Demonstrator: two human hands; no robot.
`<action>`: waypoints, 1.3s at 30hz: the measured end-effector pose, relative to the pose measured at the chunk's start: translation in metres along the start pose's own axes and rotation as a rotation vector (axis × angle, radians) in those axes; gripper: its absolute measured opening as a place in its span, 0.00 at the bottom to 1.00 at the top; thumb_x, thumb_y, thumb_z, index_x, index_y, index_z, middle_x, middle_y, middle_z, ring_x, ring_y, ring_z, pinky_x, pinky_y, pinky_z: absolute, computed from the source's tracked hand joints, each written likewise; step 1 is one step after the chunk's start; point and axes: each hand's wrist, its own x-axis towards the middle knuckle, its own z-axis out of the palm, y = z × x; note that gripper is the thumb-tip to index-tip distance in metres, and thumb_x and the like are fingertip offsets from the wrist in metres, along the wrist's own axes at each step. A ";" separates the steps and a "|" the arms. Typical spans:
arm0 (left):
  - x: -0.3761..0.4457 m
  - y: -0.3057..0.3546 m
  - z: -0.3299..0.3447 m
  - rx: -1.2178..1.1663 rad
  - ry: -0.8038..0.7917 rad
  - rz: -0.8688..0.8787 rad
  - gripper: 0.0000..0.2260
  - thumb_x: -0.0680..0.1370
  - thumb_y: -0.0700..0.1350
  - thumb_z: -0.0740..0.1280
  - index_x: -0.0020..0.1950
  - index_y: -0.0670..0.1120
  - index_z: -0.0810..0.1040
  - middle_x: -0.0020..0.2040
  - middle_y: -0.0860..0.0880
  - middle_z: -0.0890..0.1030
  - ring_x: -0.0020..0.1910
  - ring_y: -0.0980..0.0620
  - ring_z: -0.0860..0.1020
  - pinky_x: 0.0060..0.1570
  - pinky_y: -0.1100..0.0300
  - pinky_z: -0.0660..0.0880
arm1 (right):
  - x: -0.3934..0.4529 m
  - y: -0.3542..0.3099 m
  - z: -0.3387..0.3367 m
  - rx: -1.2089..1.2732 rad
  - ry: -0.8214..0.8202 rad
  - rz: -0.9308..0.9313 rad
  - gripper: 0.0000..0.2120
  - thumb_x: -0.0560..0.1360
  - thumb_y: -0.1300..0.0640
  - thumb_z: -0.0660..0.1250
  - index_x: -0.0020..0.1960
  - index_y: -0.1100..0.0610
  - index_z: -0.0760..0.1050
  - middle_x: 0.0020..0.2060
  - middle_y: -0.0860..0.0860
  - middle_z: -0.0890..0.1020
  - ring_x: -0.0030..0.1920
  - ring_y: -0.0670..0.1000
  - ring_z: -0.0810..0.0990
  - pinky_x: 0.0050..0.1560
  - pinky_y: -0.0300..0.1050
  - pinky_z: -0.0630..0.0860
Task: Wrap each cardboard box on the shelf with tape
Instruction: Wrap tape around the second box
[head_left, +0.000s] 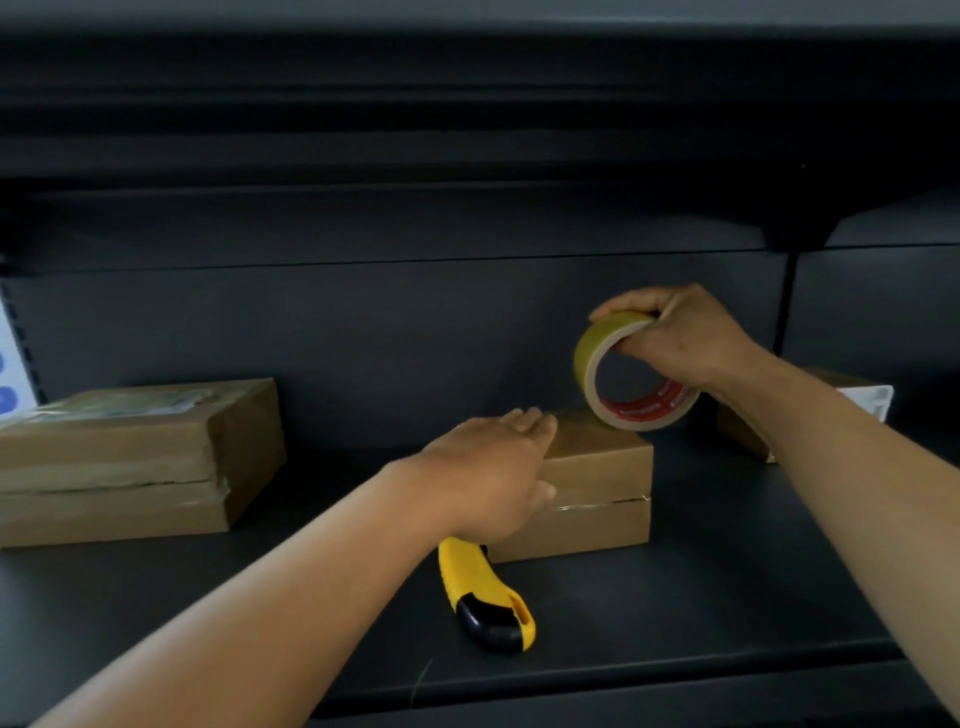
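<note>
While the left hand lies flat with straight fingers over the small brown cardboard box mid-shelf, steadying it, the right hand grips the yellowish roll of packing tape by its upper rim, its lower edge touching the box top. Light and stiff, the box would likely slide unless pinned; best held by its top and side. A yellow-and-black utility knife lies just in front. Open dark shelf lies right, a larger taped box well left.
</note>
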 end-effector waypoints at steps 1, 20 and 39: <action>-0.002 0.005 0.001 0.028 0.035 -0.012 0.30 0.83 0.52 0.55 0.78 0.45 0.43 0.79 0.48 0.47 0.77 0.52 0.48 0.73 0.58 0.48 | -0.001 0.000 0.000 0.011 0.008 0.007 0.14 0.73 0.63 0.67 0.49 0.44 0.79 0.39 0.36 0.76 0.39 0.38 0.74 0.38 0.29 0.69; 0.011 0.001 0.001 -0.107 -0.003 -0.117 0.41 0.77 0.60 0.62 0.78 0.46 0.42 0.79 0.47 0.44 0.77 0.50 0.45 0.74 0.54 0.48 | -0.021 0.012 0.012 0.315 0.187 0.168 0.22 0.70 0.59 0.73 0.61 0.49 0.72 0.52 0.48 0.77 0.51 0.49 0.77 0.48 0.43 0.75; 0.010 -0.008 0.008 -0.051 0.094 -0.104 0.42 0.74 0.64 0.64 0.78 0.45 0.49 0.78 0.47 0.53 0.76 0.47 0.53 0.73 0.52 0.55 | -0.044 0.018 0.071 0.555 0.302 0.470 0.06 0.75 0.57 0.68 0.48 0.50 0.72 0.49 0.53 0.80 0.50 0.51 0.78 0.55 0.49 0.74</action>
